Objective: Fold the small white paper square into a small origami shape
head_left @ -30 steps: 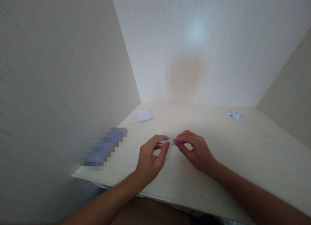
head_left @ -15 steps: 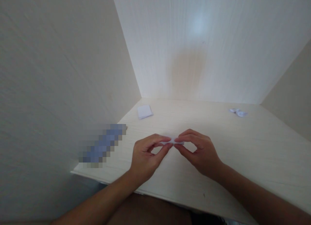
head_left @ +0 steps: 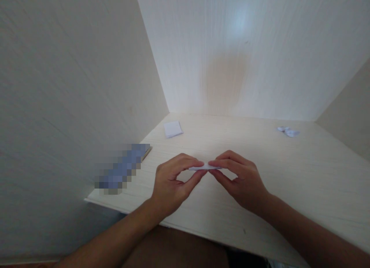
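Above the middle of the pale desk, a small piece of white paper (head_left: 206, 167) is pinched between both hands. It shows nearly edge-on as a thin strip. My left hand (head_left: 175, 179) grips its left part, thumb below and fingers on top. My right hand (head_left: 239, 179) holds the right part the same way, fingertips close to those of the left. The fingers cover much of the paper, so its folds cannot be made out.
A small stack of white paper squares (head_left: 173, 129) lies at the back left of the desk (head_left: 231, 137). Folded white paper pieces (head_left: 289, 131) lie at the back right. A blurred-out bluish object (head_left: 124, 167) rests by the left wall. Panels enclose the desk's back and sides.
Both hands keep their pinch on the paper, which now looks flatter and straighter between them. The fingertips have shifted slightly, and the view has tilted a little.
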### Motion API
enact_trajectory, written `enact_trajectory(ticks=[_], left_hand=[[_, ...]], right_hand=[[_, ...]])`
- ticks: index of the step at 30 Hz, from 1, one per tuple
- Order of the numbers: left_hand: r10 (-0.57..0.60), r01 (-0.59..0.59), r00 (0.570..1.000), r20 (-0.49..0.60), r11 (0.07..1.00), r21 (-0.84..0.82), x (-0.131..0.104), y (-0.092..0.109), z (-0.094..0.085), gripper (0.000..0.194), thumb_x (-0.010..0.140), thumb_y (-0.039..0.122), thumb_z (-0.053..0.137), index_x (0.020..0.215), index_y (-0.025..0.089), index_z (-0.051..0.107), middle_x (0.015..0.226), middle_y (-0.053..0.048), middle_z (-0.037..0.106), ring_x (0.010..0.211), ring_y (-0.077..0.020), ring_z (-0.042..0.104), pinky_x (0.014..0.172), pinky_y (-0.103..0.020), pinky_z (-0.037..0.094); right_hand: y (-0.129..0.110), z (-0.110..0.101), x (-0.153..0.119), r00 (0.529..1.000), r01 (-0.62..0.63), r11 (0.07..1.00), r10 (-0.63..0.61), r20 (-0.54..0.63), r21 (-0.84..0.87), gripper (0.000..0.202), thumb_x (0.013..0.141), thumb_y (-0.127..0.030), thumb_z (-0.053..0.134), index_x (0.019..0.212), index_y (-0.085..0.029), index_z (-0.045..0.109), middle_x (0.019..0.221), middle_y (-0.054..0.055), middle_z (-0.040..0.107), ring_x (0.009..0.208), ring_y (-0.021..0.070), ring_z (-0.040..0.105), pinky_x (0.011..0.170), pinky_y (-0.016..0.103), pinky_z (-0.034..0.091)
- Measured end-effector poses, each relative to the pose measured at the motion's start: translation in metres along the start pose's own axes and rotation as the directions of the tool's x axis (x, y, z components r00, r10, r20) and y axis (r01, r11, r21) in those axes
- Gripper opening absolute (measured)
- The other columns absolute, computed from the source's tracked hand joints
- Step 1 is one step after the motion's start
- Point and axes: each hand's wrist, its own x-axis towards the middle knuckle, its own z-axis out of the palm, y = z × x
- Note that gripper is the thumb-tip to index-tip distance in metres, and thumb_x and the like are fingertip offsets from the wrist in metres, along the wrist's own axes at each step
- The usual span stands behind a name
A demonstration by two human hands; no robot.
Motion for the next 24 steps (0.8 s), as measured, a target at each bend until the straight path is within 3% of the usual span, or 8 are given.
enact_trajectory(ticks=[8, 13, 18, 24], left_hand=[[0.093, -0.097, 0.994, 0.066, 0.993, 0.063, 0.0072, -0.0027, -0.0038, 0.014, 0.083, 0.014, 0.076, 0.094, 0.021, 0.074, 0.094, -0.005, 0.072, 0.086, -0.0161, 0.067, 0.075, -0.028, 0.055], [0.022, -0.023, 0.992, 0.124, 1.0, 0.003, 0.0054, -0.0049, -0.0024, 0.008, 0.086, 0.017, 0.072, 0.092, 0.022, 0.073, 0.091, -0.004, 0.075, 0.084, -0.0171, 0.07, 0.077, -0.029, 0.056], [-0.041, 0.048, 0.989, 0.141, 0.998, -0.051, 0.005, -0.0065, -0.0026, 0.006, 0.087, 0.02, 0.071, 0.093, 0.022, 0.073, 0.092, -0.005, 0.075, 0.084, -0.0187, 0.07, 0.078, -0.031, 0.055], [-0.045, 0.066, 0.971, 0.236, 0.994, -0.084, 0.0086, -0.0052, -0.0023, 0.01, 0.09, 0.019, 0.069, 0.099, 0.021, 0.073, 0.094, -0.005, 0.074, 0.086, -0.0173, 0.068, 0.08, -0.03, 0.053]], right_hand=[[0.0022, 0.0003, -0.0021, 1.0, 0.008, 0.999, -0.007, 0.01, -0.05, 0.017, 0.089, -0.013, 0.068, 0.104, -0.02, 0.072, 0.091, 0.004, 0.066, 0.081, 0.0146, 0.063, 0.071, 0.027, 0.054], [0.0039, 0.0007, -0.0015, 1.0, -0.012, 0.995, 0.012, -0.001, -0.094, 0.011, 0.089, -0.018, 0.069, 0.097, -0.022, 0.074, 0.089, 0.004, 0.059, 0.077, 0.0152, 0.06, 0.067, 0.029, 0.053], [0.0044, 0.0, 0.0, 0.999, -0.034, 0.997, 0.034, -0.006, -0.064, 0.008, 0.091, -0.021, 0.067, 0.096, -0.023, 0.072, 0.099, 0.007, 0.065, 0.091, 0.0193, 0.064, 0.077, 0.034, 0.054], [0.0029, -0.0003, 0.0011, 0.994, -0.096, 0.994, 0.098, 0.055, -0.046, 0.005, 0.092, -0.021, 0.067, 0.092, -0.022, 0.071, 0.089, 0.004, 0.069, 0.083, 0.0172, 0.065, 0.077, 0.032, 0.053]])
